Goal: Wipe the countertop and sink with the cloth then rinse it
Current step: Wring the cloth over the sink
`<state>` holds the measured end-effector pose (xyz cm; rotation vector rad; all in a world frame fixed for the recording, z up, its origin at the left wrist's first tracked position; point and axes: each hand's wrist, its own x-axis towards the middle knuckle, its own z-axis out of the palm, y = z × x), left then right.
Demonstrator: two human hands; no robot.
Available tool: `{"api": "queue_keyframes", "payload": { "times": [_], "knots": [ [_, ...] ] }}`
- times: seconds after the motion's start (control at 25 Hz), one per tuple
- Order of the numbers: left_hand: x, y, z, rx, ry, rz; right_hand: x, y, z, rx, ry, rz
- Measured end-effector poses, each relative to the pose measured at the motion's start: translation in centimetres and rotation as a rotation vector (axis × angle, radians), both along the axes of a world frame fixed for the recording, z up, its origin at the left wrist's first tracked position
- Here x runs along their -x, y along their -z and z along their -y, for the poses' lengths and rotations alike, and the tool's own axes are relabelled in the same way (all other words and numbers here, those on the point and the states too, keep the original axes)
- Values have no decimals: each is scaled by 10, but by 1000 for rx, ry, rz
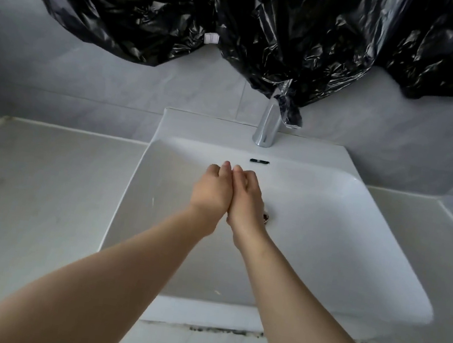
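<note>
Now | left hand (pixel 212 188), right hand (pixel 246 196) pressed together, fingers curled, cloth unseen | glossy white rectangular sink (pixel 330 216)

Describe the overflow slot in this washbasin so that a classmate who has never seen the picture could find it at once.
Start at the white rectangular washbasin set into the pale countertop. Find the chrome tap on its back ledge, then look just below it on the basin's rear inner wall. The overflow slot is a short, dark horizontal slit, unlike the round drain lower down beside the hands.

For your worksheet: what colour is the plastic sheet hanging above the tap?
Glossy black plastic sheet, in the head view.
</note>
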<state>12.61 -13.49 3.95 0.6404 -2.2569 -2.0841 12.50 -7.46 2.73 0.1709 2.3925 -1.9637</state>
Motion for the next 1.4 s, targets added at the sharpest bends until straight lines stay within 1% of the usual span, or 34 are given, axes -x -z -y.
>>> {"api": "queue_keyframes", "payload": {
  "times": [0.16,0.28,0.4,0.48,0.56,0.64,0.68,0.76,0.84,0.88,0.96,1.0,1.08,1.12,1.2,1.28,1.32,1.36,1.4],
  "knots": [
    [16,13,2,0,29,77,18,12,1,-147,10,30],
    [25,21,7,-33,41,133,27,18,6,-190,44,38],
    [27,25,9,-14,73,159,32,24,8,-126,44,122],
    [26,27,11,-17,108,135,33,25,5,-71,0,225],
    [27,30,18,-103,196,108,36,21,0,-21,-54,314],
    [27,33,29,-215,309,122,42,19,-8,-38,-110,333],
    [26,34,33,-249,321,145,44,18,-12,-30,-125,329],
    [26,39,41,-257,232,197,44,18,-20,21,-161,340],
    [29,43,48,-191,115,201,39,19,-24,82,-257,265],
    [30,42,50,-164,96,174,37,20,-25,86,-305,223],
    [32,35,53,-153,126,129,34,21,-25,49,-361,140],
    [32,32,54,-164,142,120,35,21,-23,11,-352,92],
    [33,27,55,-152,157,81,41,19,-21,-51,-256,37],
    [34,26,57,-117,185,43,45,18,-21,-15,-211,48],
    [36,26,61,-44,305,-7,55,18,-25,123,-184,147],
    [38,25,65,69,384,-18,61,17,-33,263,-263,276],
    [40,25,67,125,370,-25,63,17,-37,324,-294,312],
    [41,25,68,165,343,-31,64,15,-40,333,-273,302],
    [44,25,68,197,327,-26,64,14,-42,272,-222,259]
  ]
}}
